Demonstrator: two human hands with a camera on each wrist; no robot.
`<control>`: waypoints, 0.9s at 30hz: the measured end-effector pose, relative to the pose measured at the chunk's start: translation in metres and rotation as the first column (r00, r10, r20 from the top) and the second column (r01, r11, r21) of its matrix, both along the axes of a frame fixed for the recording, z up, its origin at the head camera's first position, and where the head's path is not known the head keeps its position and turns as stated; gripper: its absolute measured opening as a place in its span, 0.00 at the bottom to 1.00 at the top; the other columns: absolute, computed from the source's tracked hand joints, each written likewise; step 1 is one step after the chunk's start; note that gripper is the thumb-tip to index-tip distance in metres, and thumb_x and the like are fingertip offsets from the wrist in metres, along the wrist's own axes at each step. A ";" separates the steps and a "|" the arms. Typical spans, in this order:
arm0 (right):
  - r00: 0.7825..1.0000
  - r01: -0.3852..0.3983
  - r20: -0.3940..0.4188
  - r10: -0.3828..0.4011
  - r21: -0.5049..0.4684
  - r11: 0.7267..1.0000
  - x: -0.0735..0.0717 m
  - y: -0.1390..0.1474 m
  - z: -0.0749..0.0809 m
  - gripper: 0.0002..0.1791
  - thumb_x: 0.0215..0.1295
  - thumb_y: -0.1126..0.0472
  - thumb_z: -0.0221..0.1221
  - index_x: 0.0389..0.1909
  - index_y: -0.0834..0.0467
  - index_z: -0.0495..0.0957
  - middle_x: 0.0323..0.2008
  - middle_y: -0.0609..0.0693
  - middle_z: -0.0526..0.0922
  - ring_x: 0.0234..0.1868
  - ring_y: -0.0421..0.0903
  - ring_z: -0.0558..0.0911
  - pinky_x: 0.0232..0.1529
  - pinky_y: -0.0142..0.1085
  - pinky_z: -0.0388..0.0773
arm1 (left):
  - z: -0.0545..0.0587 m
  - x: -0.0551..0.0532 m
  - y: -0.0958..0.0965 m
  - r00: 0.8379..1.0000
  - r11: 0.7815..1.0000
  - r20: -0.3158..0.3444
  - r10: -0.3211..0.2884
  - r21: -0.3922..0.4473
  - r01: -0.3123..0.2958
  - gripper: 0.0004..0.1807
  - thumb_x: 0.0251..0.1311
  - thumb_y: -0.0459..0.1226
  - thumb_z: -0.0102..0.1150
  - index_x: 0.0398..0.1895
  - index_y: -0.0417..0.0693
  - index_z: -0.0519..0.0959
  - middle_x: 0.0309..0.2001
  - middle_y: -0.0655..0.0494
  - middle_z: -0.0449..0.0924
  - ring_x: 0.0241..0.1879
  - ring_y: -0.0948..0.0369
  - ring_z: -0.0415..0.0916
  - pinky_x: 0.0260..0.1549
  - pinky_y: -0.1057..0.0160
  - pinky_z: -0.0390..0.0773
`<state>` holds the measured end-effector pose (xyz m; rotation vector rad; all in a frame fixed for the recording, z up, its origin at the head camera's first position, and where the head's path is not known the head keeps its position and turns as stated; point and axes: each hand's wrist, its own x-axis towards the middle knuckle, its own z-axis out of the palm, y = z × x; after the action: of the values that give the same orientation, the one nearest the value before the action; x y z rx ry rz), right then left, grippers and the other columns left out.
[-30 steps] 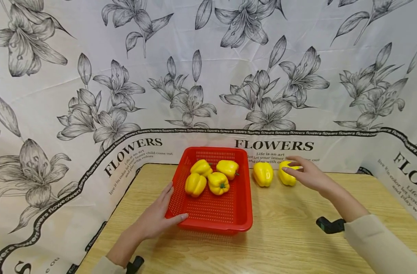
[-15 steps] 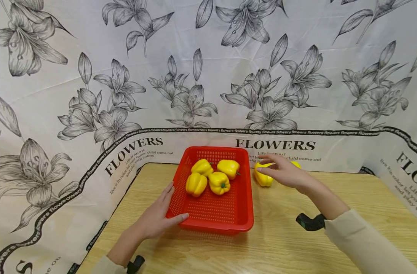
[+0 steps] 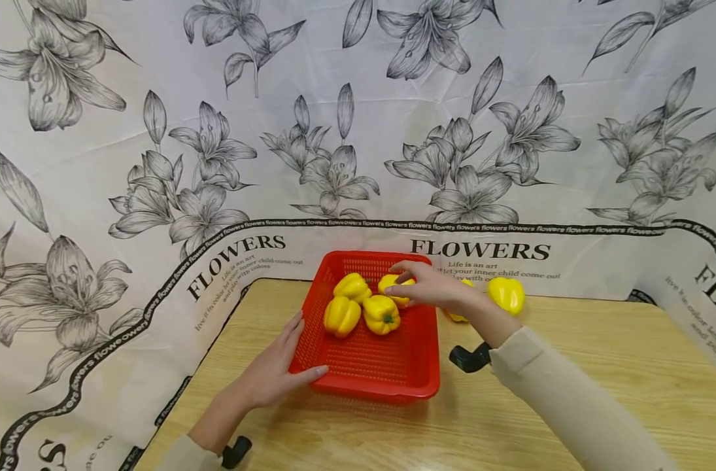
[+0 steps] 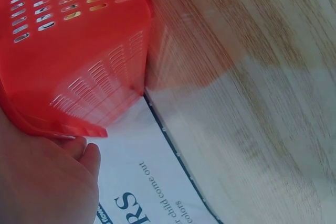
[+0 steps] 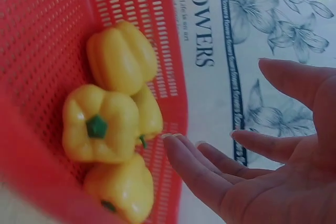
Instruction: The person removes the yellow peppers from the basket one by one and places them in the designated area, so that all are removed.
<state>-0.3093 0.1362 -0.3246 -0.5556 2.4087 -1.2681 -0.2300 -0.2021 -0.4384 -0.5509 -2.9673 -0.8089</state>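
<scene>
My left hand (image 3: 269, 373) holds the near left corner of a red plastic basket (image 3: 419, 353), thumb over its front rim and fingers along the left side. In the left wrist view, fingertips (image 4: 92, 156) show by the underside of the basket's rim. Several yellow bell peppers (image 3: 342, 316) lie in the basket. Above its back right part hovers my right hand (image 3: 431, 286), partly covering one bell pepper (image 3: 387, 282). The right wrist view shows this hand (image 5: 283, 177) with spread fingers and nothing in it, beside the basket's peppers (image 5: 100, 124).
Right of the basket, one yellow bell pepper (image 3: 507, 296) stands on the wooden table (image 3: 599, 353). Another bell pepper (image 3: 456, 318) is mostly hidden behind my right hand and wrist. A flower-printed cloth (image 3: 334, 163) hangs behind and at the sides.
My right hand has moved left, from over the far right pepper, past the other loose one, to above the basket. My left hand stays at the basket's corner. The view has shifted slightly.
</scene>
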 end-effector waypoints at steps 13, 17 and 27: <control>0.986 -0.051 0.162 0.040 0.066 0.997 -0.024 -0.071 -0.035 0.45 0.70 0.52 0.65 0.78 0.66 0.54 0.72 0.63 0.64 0.51 0.55 0.81 0.58 0.51 0.80 | 0.000 -0.001 0.000 1.000 1.000 0.019 0.005 0.000 -0.005 0.62 0.57 0.74 0.55 0.84 0.53 0.43 0.83 0.64 0.37 0.79 0.52 0.50 0.71 0.43 0.63; 0.983 -0.027 0.185 0.011 0.084 0.996 -0.026 -0.085 -0.043 0.49 0.69 0.50 0.66 0.80 0.65 0.51 0.75 0.62 0.61 0.55 0.57 0.81 0.59 0.50 0.80 | 0.001 -0.002 0.000 1.000 1.000 0.019 0.007 0.011 -0.007 0.61 0.58 0.72 0.56 0.84 0.54 0.43 0.83 0.66 0.37 0.79 0.53 0.50 0.72 0.43 0.63; 0.982 -0.031 0.187 0.001 0.158 0.987 -0.029 -0.105 -0.056 0.51 0.66 0.50 0.67 0.81 0.61 0.50 0.72 0.59 0.64 0.57 0.54 0.76 0.60 0.50 0.79 | -0.001 -0.002 -0.001 1.000 1.000 0.022 0.003 0.017 -0.003 0.61 0.58 0.72 0.57 0.84 0.55 0.42 0.83 0.65 0.38 0.79 0.53 0.50 0.72 0.44 0.63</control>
<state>-0.3385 0.0315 -0.3810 -0.3906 2.3182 -1.0569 -0.2321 -0.2027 -0.4398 -0.5405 -2.9775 -0.8443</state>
